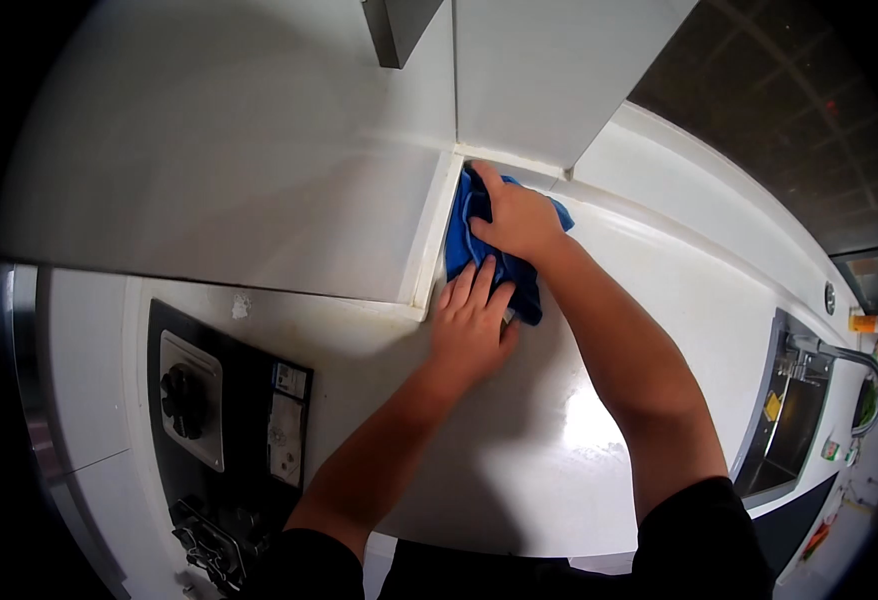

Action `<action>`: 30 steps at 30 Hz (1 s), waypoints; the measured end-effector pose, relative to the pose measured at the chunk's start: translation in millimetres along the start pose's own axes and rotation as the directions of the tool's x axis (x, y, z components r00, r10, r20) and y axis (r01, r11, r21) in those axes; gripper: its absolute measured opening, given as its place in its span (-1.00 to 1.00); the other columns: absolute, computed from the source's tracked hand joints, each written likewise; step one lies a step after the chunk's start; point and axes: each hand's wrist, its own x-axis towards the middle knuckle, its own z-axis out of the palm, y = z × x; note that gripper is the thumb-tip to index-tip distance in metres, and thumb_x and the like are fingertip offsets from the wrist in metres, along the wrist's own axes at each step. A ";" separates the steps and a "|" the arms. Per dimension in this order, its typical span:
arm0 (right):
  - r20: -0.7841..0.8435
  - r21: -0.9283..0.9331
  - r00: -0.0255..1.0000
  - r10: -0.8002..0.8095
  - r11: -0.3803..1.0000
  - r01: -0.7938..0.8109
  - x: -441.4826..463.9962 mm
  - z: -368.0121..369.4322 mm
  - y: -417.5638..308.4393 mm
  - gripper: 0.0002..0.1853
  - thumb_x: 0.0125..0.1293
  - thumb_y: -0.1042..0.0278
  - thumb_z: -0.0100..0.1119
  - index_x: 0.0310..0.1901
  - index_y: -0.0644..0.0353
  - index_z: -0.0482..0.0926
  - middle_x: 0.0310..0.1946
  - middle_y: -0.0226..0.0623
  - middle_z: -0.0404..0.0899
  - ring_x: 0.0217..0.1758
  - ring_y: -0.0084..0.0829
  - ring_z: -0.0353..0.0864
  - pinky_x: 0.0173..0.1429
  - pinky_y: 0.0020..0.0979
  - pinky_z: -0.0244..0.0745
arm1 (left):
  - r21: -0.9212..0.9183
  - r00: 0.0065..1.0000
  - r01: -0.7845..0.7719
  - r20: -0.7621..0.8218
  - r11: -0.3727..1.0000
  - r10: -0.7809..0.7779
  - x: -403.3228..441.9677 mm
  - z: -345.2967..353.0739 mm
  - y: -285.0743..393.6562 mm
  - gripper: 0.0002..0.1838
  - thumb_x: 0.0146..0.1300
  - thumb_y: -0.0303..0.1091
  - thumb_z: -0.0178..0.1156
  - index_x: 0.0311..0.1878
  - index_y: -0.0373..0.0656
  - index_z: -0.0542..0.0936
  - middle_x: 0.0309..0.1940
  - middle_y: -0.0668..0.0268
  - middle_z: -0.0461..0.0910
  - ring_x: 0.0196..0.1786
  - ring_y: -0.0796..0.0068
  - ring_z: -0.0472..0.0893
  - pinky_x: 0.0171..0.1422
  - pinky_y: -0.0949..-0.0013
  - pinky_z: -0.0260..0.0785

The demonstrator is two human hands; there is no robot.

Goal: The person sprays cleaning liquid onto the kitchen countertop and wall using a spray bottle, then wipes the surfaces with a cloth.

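A crumpled blue cloth (527,292) lies in the inner corner of the white countertop (519,430), against the base of the wall panels. My right hand (521,222) grips its upper part, with the thumb and fingers curled into the folds. Just below, my left hand (471,325) rests flat with its fingers spread, the fingertips touching the cloth's lower edge. Part of the cloth is hidden beneath both hands. A small pale patch shows by the left forefinger; I cannot make out what it is.
A black gas hob (244,400) is set into the counter on the left. To the right is a sink (784,420) with a curved tap (864,360) and a yellow item (772,406) inside. White cabinet sides (259,170) border the corner. An orange-yellow container (871,324) stands beyond.
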 end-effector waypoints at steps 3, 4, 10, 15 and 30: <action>-0.019 -0.076 0.993 -0.112 0.991 0.111 1.0 2.8 2.5 -0.28 0.06 0.10 0.17 0.30 0.10 0.30 -0.29 0.00 0.64 -0.17 -0.03 0.63 -0.07 -0.13 0.53 | 0.001 1.000 -0.007 0.000 1.000 0.007 -1.1 1.7 -0.8 -0.51 0.01 -0.19 0.28 0.07 -0.05 0.52 0.31 0.06 0.33 0.32 0.02 0.30 0.35 0.03 0.11; 0.032 -0.107 0.995 -0.092 0.990 0.095 2.8 2.6 0.6 -0.30 0.08 0.10 0.16 0.29 0.10 0.31 -0.27 -0.01 0.64 -0.16 -0.03 0.63 -0.07 -0.13 0.53 | 0.005 1.000 -0.011 -0.002 1.000 0.011 -1.8 2.6 -1.2 -0.50 0.01 -0.19 0.28 0.08 -0.05 0.52 0.31 0.06 0.32 0.33 0.02 0.30 0.34 0.03 0.11; 0.160 -0.193 0.987 0.029 0.981 0.002 0.1 -7.8 -14.9 -0.29 0.09 0.07 0.13 0.32 0.07 0.30 -0.17 -0.13 0.65 -0.10 -0.12 0.64 -0.03 -0.18 0.56 | 0.008 0.998 0.016 0.059 1.000 -0.017 -1.9 1.7 -0.5 -0.48 0.02 -0.19 0.28 0.10 -0.07 0.49 0.34 0.04 0.28 0.34 0.01 0.26 0.36 -0.02 0.05; 0.176 -0.149 0.984 0.039 0.989 -0.012 9.6 -9.0 -11.2 -0.19 0.04 0.01 0.12 0.38 0.06 0.23 -0.13 -0.01 0.63 -0.07 -0.02 0.62 0.01 -0.12 0.53 | 0.034 0.999 0.012 0.041 0.999 -0.013 2.8 -5.8 4.9 -0.52 0.00 -0.21 0.29 0.05 -0.09 0.52 0.28 0.04 0.35 0.30 0.01 0.31 0.34 0.03 0.11; 0.242 -0.151 0.965 0.097 0.987 -0.062 9.5 -19.7 -17.5 -0.20 0.06 0.07 0.18 0.39 0.02 0.21 -0.02 -0.15 0.61 0.07 -0.15 0.59 0.10 -0.17 0.51 | 0.023 0.999 0.030 0.022 0.999 -0.031 7.2 0.0 4.4 -0.50 -0.01 -0.18 0.30 0.04 -0.07 0.51 0.24 0.05 0.37 0.29 -0.01 0.30 0.34 -0.06 0.07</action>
